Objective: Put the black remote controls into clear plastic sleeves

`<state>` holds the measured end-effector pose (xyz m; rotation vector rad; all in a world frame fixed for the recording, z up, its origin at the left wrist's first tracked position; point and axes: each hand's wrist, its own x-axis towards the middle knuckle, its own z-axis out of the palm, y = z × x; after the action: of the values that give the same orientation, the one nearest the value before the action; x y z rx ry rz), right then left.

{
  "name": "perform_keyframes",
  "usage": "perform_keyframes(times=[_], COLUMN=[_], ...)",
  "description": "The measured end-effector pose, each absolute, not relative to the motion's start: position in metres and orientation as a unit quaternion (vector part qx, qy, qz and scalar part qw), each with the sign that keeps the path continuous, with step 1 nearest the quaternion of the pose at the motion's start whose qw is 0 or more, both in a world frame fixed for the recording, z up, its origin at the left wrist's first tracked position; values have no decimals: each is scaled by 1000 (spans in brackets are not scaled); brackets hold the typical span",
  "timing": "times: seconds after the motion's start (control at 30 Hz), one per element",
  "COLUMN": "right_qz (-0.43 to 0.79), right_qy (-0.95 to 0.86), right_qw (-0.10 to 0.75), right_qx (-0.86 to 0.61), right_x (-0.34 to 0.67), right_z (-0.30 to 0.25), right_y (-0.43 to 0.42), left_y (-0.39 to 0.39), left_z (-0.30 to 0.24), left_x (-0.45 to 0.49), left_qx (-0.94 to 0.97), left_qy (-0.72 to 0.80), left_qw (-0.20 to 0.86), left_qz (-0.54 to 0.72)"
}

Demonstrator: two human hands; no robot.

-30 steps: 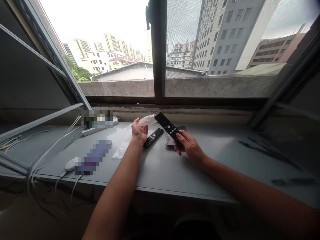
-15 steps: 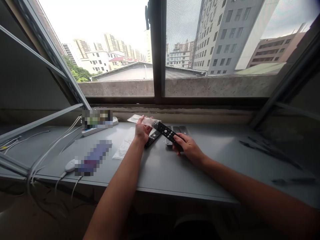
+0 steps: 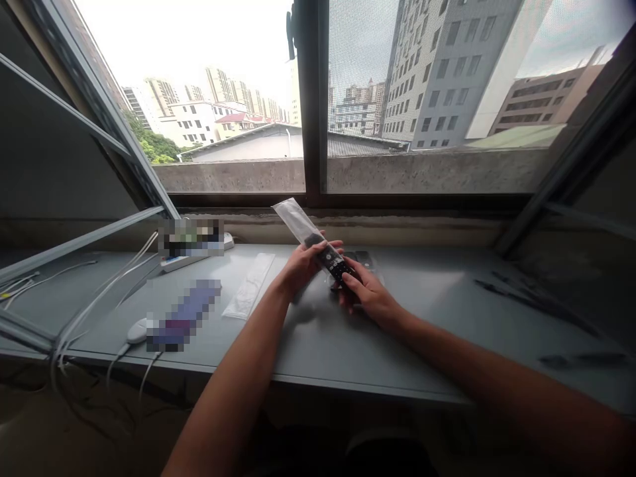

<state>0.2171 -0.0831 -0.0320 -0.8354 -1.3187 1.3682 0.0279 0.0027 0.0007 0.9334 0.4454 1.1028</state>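
A black remote control (image 3: pixel 338 265) is held at a slant above the desk, most of it inside a clear plastic bag (image 3: pixel 293 218). The loose end of the bag sticks out to the upper left. My left hand (image 3: pixel 301 265) is closed round the bag and the upper part of the remote, thumb on top. At the lower end, my right hand (image 3: pixel 370 291) grips the remote, thumb across its buttons. Partly hidden behind the right hand lie more dark remotes (image 3: pixel 364 257) on the desk. Another clear plastic bag (image 3: pixel 251 288) lies flat left of my left forearm.
The grey desk (image 3: pixel 422 344) runs below a window. On the left are a white power strip (image 3: pixel 196 255), a blurred-out purple item (image 3: pixel 186 318), a white round charger (image 3: pixel 139 330) and several cables (image 3: pixel 99 285). Dark cables (image 3: pixel 536 301) lie at the right. Metal frames flank both sides.
The bag has slid farther down over the remote, and its loose end now points up and left. My left hand has moved right and lower, closer to my right hand.
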Motion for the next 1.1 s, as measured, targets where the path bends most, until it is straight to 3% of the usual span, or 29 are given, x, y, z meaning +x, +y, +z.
perform_keyframes(times=[0.13, 0.37, 0.6, 0.77, 1.0, 1.1], right_qz=[584, 631, 602, 590, 635, 644], right_qy=[-547, -567, -538, -562, -581, -574], right_qw=[501, 401, 466, 453, 367, 369], right_qx=[-330, -347, -361, -361, -352, -347], right_x=[216, 217, 217, 217, 217, 216], right_z=[-32, -34, -37, -36, -39, -41], right_y=[-83, -84, -80, -80, -82, -81], left_y=[2, 1, -2, -5, 5, 7], left_z=[-4, 4, -3, 0, 9, 9], left_x=[31, 29, 32, 30, 28, 30], left_qx=[441, 379, 469, 479, 298, 262], left_qy=[186, 184, 187, 195, 162, 132], left_qw=[742, 744, 723, 742, 731, 734], left_qz=[470, 519, 472, 425, 592, 612])
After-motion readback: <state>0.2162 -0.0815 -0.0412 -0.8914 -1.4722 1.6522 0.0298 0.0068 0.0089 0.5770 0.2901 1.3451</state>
